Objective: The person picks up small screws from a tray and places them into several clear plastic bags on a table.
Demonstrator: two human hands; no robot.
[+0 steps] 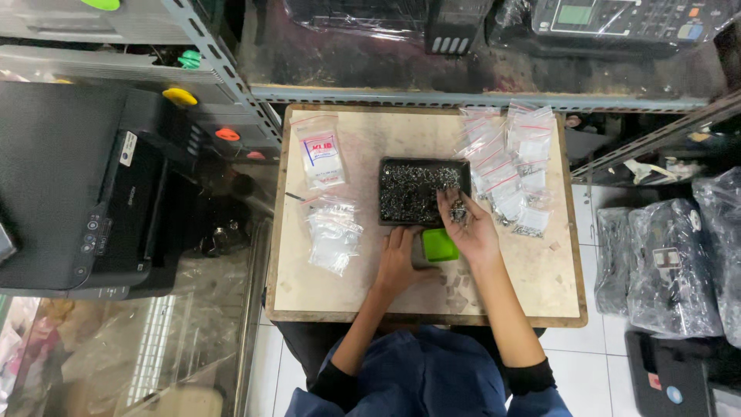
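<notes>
The table (532, 282) is light tan with a brown edge. The tray (386, 166) is black and full of shiny silver screws (409, 193). The little box (440, 245) is bright green. The small bags (333, 232) are see-through, and some bags (509, 162) have a thin red line across the top. One bag (320, 154) has a white label with blue and red marks. The printer (77, 185) is black. The person's sleeves (532, 378) are black and their lap (424, 371) is blue.

Clear zip bags (509, 166) right of tray; white-labelled bag (320, 158) left.
</notes>
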